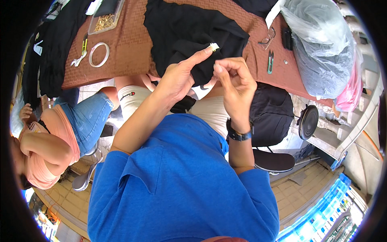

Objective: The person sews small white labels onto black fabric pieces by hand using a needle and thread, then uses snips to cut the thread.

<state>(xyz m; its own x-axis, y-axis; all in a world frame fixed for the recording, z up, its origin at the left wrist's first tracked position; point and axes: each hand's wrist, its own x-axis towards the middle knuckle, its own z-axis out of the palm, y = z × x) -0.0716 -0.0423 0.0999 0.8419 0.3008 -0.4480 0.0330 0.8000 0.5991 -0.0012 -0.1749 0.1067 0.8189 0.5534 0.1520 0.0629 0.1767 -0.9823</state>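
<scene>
Black fabric (177, 24) is spread over the table and hangs down past its front edge. My left hand (177, 78) grips this fabric, its thumb stretched out along the top and its fingers hidden underneath. At the thumb tip sits a small white tag (214, 46) with a tiny yellowish bit beside it. Just right of the tag, my right hand (238, 76) is raised with thumb and index finger pinched together. Whatever lies in that pinch is too small to make out. A dark watch is on my right wrist.
On the brown-covered table (125, 44) lie a tape roll (99, 55), a yellow cutter (84, 44), a clear box of small gold pieces (105, 22), green thread snips (270, 62) and eyeglasses (267, 38). A large plastic bag (322, 48) stands right. Another person (52, 145) sits left.
</scene>
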